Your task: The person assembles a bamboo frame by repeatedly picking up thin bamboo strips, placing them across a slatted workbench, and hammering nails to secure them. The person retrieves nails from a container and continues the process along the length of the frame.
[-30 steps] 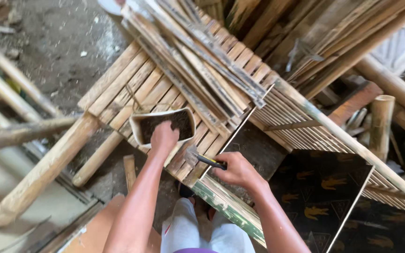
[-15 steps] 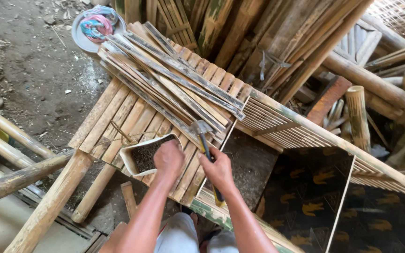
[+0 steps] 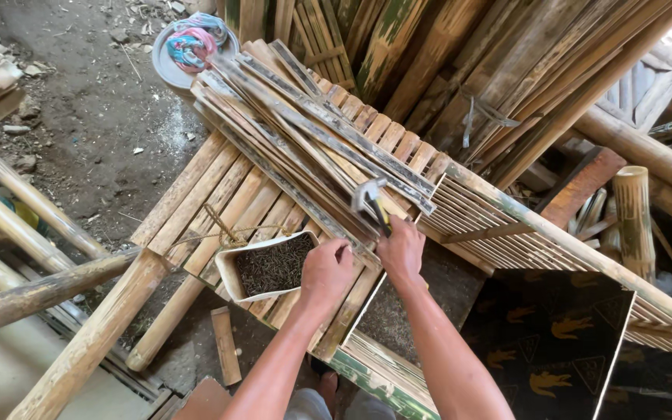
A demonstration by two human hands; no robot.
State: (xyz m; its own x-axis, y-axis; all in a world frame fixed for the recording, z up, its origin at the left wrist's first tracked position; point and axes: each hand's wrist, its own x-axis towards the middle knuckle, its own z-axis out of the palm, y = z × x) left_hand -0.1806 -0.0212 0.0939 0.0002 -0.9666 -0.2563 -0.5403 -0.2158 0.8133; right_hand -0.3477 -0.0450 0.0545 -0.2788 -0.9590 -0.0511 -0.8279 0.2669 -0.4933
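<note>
Hammer (image 3: 370, 199) in R hand (image 3: 400, 250) fingers

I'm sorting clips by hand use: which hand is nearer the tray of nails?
Left. The left hand sits at the tray of nails' right edge; the right hand is farther right, gripping the hammer.

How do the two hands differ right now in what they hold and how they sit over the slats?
The right hand grips a hammer, whose metal head points up and away over the bundle of bamboo strips; the left hand holds no tool, its fingers curled at the edge of the tray of nails. The right hand sits farther out; the left sits nearer the body. Both are bare and lie over the bamboo slat platform.
</note>
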